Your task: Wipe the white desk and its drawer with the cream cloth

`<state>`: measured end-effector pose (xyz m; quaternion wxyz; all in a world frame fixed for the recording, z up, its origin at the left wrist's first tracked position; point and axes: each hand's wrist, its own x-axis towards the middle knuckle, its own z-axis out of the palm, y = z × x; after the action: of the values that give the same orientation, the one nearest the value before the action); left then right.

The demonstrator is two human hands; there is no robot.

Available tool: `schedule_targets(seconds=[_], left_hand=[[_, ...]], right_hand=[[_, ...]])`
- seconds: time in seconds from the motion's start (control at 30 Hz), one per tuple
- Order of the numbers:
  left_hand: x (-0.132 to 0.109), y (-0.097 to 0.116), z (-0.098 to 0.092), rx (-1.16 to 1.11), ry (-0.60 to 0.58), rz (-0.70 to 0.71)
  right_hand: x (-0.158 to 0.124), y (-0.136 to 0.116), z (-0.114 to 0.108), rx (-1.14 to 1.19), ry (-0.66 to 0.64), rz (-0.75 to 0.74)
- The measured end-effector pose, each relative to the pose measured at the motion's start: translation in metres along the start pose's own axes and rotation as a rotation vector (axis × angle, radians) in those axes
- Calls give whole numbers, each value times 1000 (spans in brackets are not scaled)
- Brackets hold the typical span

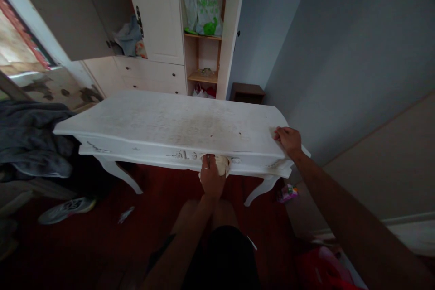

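A white table [152,120] with curved legs and carved ornament on its front stands before me, its top marked by grey-brown smudges and a few dark specks. My left hand [213,176], a ring on one finger, presses a cream cloth [222,165] against the middle of the front edge. The cloth bunches out to the right of the fingers and hides part of the carving. At the right end of the tabletop rests my right hand [289,139] with its fingers curled together. Something pale shows by those fingertips, too faint to name.
Behind the table, a wardrobe [156,13] has open doors and a plastic bag [207,11] on a shelf. Dark clothes [30,136] are heaped at left. A shoe [68,210] and a pink pack [287,193] lie on the red floor [102,244]. A wall [353,54] closes the right side.
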<state>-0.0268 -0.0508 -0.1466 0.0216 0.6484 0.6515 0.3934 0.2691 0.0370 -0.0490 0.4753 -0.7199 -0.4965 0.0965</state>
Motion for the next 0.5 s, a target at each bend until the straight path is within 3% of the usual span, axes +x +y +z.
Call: schedule_targets(seconds=[0.13, 0.5], left_hand=[[-12, 14, 11, -30, -65, 93], [-11, 25, -3, -301, -232, -205]], right_hand=[[0, 0, 0, 19, -9, 3], [-1, -4, -1, -10, -5, -6]])
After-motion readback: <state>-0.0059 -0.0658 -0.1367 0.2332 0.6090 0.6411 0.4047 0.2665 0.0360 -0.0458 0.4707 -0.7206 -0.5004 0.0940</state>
